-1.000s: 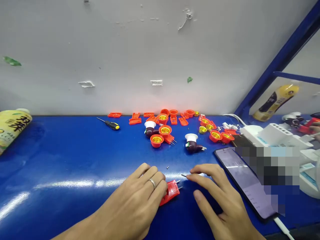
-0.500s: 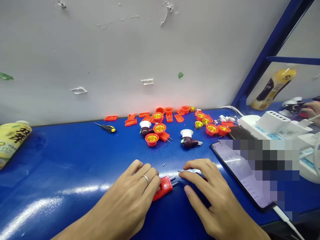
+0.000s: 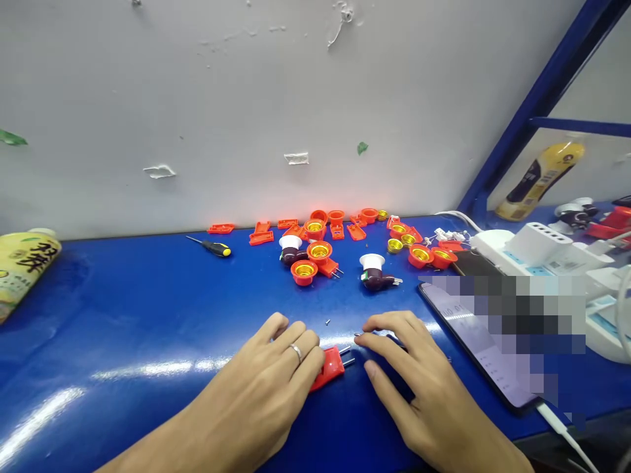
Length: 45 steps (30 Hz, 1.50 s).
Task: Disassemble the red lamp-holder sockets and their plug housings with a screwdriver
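My left hand (image 3: 276, 374) is closed over a red plastic plug housing (image 3: 331, 369) lying on the blue table. Two metal pins stick out of the housing's right end; the fingers hide its left part. Just to the right, my right hand (image 3: 414, 381) has its fingers apart, with a gap between thumb and index finger. A small metal piece (image 3: 357, 335) shows at its index fingertip, and something dark lies partly hidden beneath the fingers; I cannot make out its kind. Beyond the hands lies a tiny screw (image 3: 328, 322).
Behind are a dark plug-in lamp holder with white rim (image 3: 373, 272), orange lamp sockets (image 3: 304, 272), brass threaded shells (image 3: 395, 246) and a screwdriver (image 3: 215, 248). A phone (image 3: 473, 341) and white power strip (image 3: 497, 243) lie right. A yellow bottle (image 3: 27, 269) lies left.
The view has shifted slightly. My left hand still covers the red housing, and my right hand keeps nearly the same spread pose beside it.
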Motion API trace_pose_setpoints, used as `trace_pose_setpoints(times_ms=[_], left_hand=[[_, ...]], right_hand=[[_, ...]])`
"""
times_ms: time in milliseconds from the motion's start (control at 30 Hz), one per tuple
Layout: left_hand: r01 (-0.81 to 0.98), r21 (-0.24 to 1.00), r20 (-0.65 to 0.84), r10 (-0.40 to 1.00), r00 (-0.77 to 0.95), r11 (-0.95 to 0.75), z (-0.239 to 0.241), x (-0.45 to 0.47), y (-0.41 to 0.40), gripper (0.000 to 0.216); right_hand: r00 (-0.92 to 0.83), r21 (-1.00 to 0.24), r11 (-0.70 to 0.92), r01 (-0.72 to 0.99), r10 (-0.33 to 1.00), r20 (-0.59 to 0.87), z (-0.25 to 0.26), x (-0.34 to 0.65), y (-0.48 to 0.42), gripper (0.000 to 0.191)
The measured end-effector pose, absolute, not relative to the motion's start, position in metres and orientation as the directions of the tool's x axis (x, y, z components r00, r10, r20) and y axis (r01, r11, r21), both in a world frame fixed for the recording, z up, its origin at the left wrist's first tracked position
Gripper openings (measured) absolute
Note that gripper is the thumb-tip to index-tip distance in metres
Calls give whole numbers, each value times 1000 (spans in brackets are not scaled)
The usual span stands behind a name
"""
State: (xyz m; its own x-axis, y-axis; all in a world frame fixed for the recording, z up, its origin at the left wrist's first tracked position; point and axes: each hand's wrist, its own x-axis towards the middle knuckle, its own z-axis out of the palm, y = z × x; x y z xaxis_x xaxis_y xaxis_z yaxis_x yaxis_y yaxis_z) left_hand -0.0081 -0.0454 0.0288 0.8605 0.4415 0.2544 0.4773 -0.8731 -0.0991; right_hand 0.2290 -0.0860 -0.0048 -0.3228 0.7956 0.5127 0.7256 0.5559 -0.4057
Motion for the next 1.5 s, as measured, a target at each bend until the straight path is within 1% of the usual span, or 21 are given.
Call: trace_pose_setpoints(times_ms=[100, 167, 267, 333, 500, 600, 700, 767, 867, 933, 1000, 1133, 1200, 1267, 1333, 1400, 1500], left_hand=[[479, -9, 256, 461, 850, -878, 26, -8, -44, 30], [474, 60, 269, 471, 840, -879, 23, -9, -43, 28], [456, 156, 272, 482, 833, -876, 19, -10, -41, 26], [445, 211, 302, 491, 817, -870, 15, -11, -40, 26], [376, 319, 406, 483, 776, -870, 11, -14, -39, 20], [334, 372, 385, 471, 793, -866, 18, -16, -36, 20], [363, 441, 371, 535, 759, -821, 30, -24, -29, 18], [439, 439, 387, 605, 696, -784, 36, -34, -23, 22], [558, 375, 407, 672, 619, -740, 40, -52, -14, 20], [599, 344, 390, 690, 610, -723, 38, -60, -11, 20], [602, 313, 370, 679, 634, -734, 34, -61, -10, 20], [565, 197, 332, 597, 731, -801, 25, -46, -9, 21], [553, 140, 318, 567, 760, -821, 22, -36, -6, 23], [547, 112, 306, 552, 775, -830, 19, -31, -2, 26], [539, 108, 291, 546, 786, -835, 17, -30, 0, 29], [533, 137, 290, 548, 785, -835, 18, -29, -1, 27], [496, 242, 337, 552, 763, -834, 27, -25, -12, 19]], right_hand=[[-387, -425, 578, 697, 801, 456, -1, 226, -83, 32], [-449, -437, 611, 661, 787, 423, 2, 222, -80, 32], [-530, -433, 657, 617, 754, 389, 4, 213, -76, 21], [-552, -426, 670, 608, 742, 380, 1, 208, -75, 15], [-525, -396, 690, 606, 721, 453, -4, 206, -76, 21], [-505, -366, 699, 614, 704, 498, -2, 206, -76, 19], [-478, -307, 695, 650, 688, 546, -2, 205, -77, 18], [-473, -227, 686, 691, 667, 576, -3, 207, -79, 21], [-485, -50, 656, 753, 605, 631, -5, 220, -85, 30], [-477, 11, 626, 780, 583, 658, -7, 237, -90, 34], [-437, 3, 595, 804, 586, 683, -11, 258, -95, 34], [-339, -66, 502, 862, 669, 662, -23, 292, -101, 34], [-343, -65, 501, 863, 676, 653, -27, 299, -102, 34], [-363, -48, 520, 853, 658, 660, -28, 300, -102, 32], [-371, -36, 527, 849, 645, 668, -28, 297, -103, 29], [-373, -33, 527, 849, 642, 669, -27, 294, -103, 29], [-337, -69, 502, 862, 671, 660, -28, 293, -105, 31]])
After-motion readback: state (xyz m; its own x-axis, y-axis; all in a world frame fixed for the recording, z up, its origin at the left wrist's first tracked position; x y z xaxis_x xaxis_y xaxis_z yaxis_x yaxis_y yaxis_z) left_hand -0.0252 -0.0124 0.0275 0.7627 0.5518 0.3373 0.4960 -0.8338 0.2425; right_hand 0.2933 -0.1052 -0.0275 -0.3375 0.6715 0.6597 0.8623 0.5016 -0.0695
